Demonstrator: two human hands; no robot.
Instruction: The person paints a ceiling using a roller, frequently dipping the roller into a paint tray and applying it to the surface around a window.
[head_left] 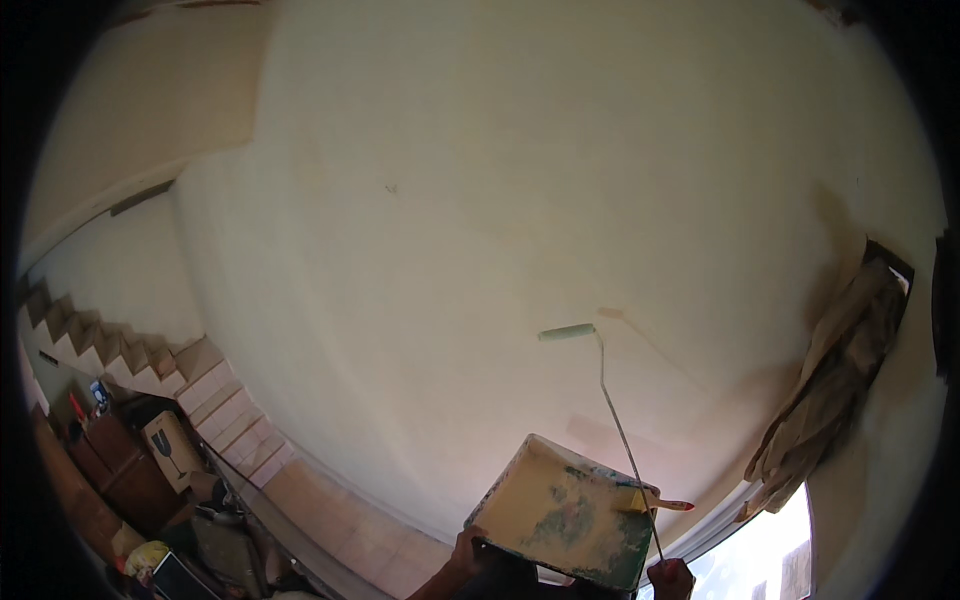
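I log the left hand (465, 548) gripping the left side of a paint tray (530, 500), low before the wall (400, 300); tan interior, dark green smears, brush (675, 504) across its right rim. Right hand (671, 577) closed on a paint roller's (566, 332) lower end; wall contact I cannot tell.

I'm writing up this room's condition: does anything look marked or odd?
A small dark mark sits high on the pale wall, left of the picture's centre, odd against its plainer surroundings. The tray in the left hand is patchily stained.
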